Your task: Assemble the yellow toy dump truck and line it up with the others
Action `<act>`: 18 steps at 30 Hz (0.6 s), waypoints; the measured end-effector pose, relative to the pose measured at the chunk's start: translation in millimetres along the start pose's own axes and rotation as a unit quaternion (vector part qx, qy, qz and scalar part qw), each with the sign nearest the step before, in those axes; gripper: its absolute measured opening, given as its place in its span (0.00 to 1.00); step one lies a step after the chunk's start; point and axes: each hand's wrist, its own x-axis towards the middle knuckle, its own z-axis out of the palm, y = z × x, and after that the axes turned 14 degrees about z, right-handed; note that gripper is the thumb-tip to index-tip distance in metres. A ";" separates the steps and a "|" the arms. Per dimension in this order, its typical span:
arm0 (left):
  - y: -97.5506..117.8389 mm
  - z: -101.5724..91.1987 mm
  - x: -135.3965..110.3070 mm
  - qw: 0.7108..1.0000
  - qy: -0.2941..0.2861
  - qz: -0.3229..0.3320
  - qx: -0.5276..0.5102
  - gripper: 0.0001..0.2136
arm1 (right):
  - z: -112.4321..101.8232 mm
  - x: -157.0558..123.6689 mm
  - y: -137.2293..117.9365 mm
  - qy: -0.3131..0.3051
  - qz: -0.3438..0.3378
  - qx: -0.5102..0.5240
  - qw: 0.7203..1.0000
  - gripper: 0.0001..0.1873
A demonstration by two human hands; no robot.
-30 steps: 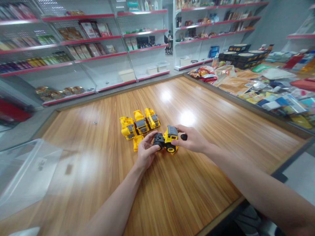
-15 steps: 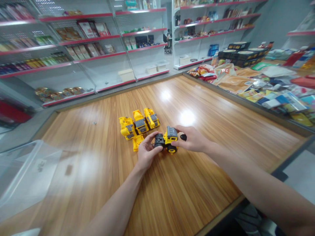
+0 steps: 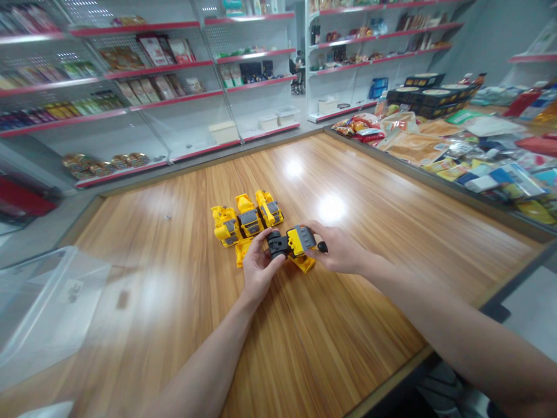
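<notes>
Between my hands is a toy truck (image 3: 301, 239) with a yellow and grey cab and a bare black chassis. My left hand (image 3: 258, 261) grips the chassis at its rear wheels. Fingers of my right hand (image 3: 333, 247) close round the cab end; a black rounded piece (image 3: 322, 247) juts out by them, its kind unclear. Below the truck lies a loose yellow part (image 3: 306, 264), partly covered. Another yellow part (image 3: 242, 251) rests beside my left fingers. Just beyond stand three yellow toy construction vehicles in a row: a left one (image 3: 226, 226), a mixer truck (image 3: 249, 217) and an excavator-like one (image 3: 270, 209).
A clear plastic bin (image 3: 47, 313) sits at the left of the wooden table (image 3: 348, 325). A tiny metallic piece (image 3: 167, 217) lies at the far left. Packaged goods (image 3: 413, 145) cover the adjoining surface at right. Stocked shelves (image 3: 161, 104) line the back.
The toy truck has been tipped in my hands, so the cab's grey roof faces more upward and its front wheel is out of sight. The loose yellow part beneath now shows more.
</notes>
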 end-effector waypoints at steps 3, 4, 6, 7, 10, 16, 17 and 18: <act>-0.3 0.8 0.3 1.000 0.008 0.007 0.022 0.27 | 5.7 -1.6 -1.0 -0.003 0.002 -0.006 1.000 0.31; -0.3 1.0 0.6 0.999 0.011 0.010 0.034 0.26 | 7.8 -2.1 -1.3 -0.002 0.003 -0.008 1.000 0.31; 0.0 1.4 1.4 0.998 0.018 0.018 0.062 0.25 | 11.7 -3.0 -2.2 -0.002 0.004 -0.010 1.000 0.32; 0.2 1.7 1.7 0.997 0.021 0.021 0.076 0.24 | 13.3 -3.5 -2.8 -0.001 0.004 -0.010 1.000 0.32; 0.9 2.6 2.5 0.994 0.028 0.032 0.102 0.22 | 16.6 -4.8 -5.8 0.002 -0.001 -0.007 1.000 0.32; 1.2 1.8 2.7 0.992 0.045 0.043 0.114 0.21 | 17.1 -6.2 -10.2 -0.003 -0.009 0.007 1.000 0.39; 1.0 1.2 2.5 0.992 0.046 0.037 0.111 0.21 | 16.3 -6.3 -10.3 -0.006 -0.009 0.009 1.000 0.40; 0.9 0.7 2.4 0.993 0.047 0.030 0.106 0.22 | 15.2 -6.4 -10.5 -0.012 -0.011 0.010 1.000 0.41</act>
